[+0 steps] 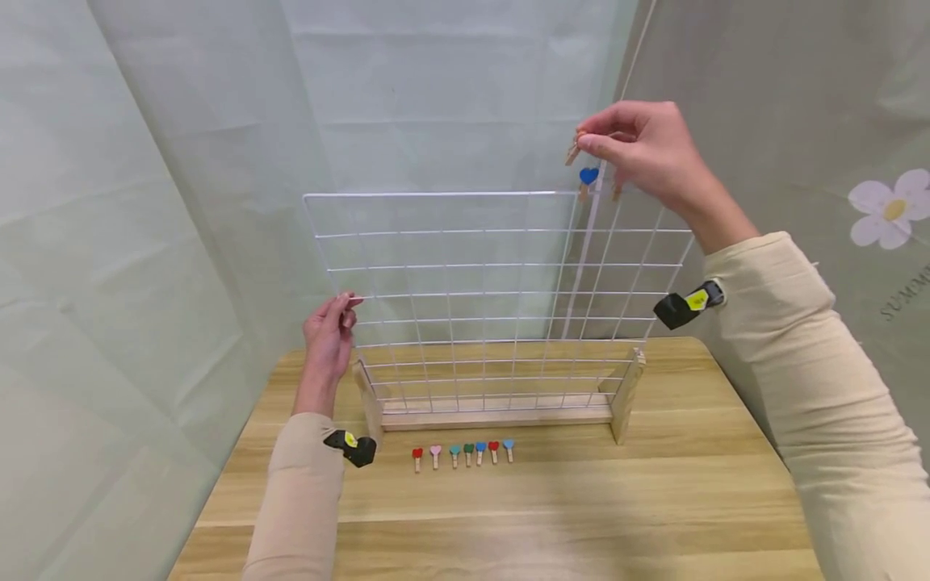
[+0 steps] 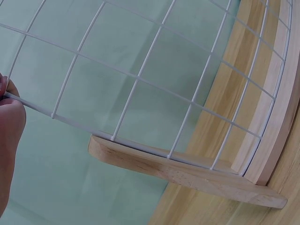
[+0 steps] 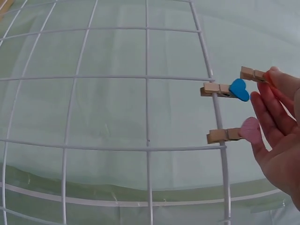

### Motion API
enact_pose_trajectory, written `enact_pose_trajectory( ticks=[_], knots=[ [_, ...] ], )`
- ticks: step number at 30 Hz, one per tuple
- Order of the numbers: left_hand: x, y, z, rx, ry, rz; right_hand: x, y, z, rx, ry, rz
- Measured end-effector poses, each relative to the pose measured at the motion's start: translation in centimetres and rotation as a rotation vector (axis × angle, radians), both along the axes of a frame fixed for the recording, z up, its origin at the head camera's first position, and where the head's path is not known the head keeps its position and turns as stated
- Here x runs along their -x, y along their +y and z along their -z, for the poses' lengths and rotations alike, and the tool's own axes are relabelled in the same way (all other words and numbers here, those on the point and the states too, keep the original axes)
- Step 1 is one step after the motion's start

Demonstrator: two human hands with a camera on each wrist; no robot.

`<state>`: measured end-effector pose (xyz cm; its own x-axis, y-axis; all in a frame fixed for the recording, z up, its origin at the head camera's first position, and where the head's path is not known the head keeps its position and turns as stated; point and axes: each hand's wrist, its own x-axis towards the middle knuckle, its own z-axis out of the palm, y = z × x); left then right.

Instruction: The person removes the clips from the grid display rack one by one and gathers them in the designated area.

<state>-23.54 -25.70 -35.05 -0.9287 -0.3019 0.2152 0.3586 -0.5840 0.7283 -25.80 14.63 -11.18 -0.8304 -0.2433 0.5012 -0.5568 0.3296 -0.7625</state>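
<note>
My right hand (image 1: 647,149) is above the top edge of a white wire grid (image 1: 465,194), pinching a small wooden clothespin (image 3: 252,73) between thumb and finger. The fingertips mostly hide its decorated end. Two clothespins are clipped along the grid's top wire below that hand: one with a blue heart (image 3: 239,90), one with a pink heart (image 3: 251,130). At the grid's left side, my left hand (image 1: 328,335) pinches the edge wire. Only part of that hand (image 2: 10,126) shows in the left wrist view.
A wooden base with side supports (image 1: 625,395) holds the grid upright on a wooden table (image 1: 465,516). In front of it lies a row of several heart clothespins (image 1: 468,454), red, pink, teal, green and blue. Pale cloth (image 1: 182,161) hangs behind and to the left.
</note>
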Motion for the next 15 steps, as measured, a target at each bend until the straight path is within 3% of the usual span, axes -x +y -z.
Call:
enact_pose_trajectory(
  ticks=[6,11,15],
  knots=[
    [0.0,-0.1,-0.2,-0.006,-0.005,0.000,-0.9,0.3,-0.3,0.126,0.103,-0.015],
    [0.0,-0.1,-0.4,0.001,0.011,-0.005,-2.1,0.3,0.2,0.111,0.189,-0.022],
    [-0.1,0.0,-0.4,0.001,0.018,-0.005,-2.9,0.0,1.4,0.040,0.278,-0.026]
  ],
)
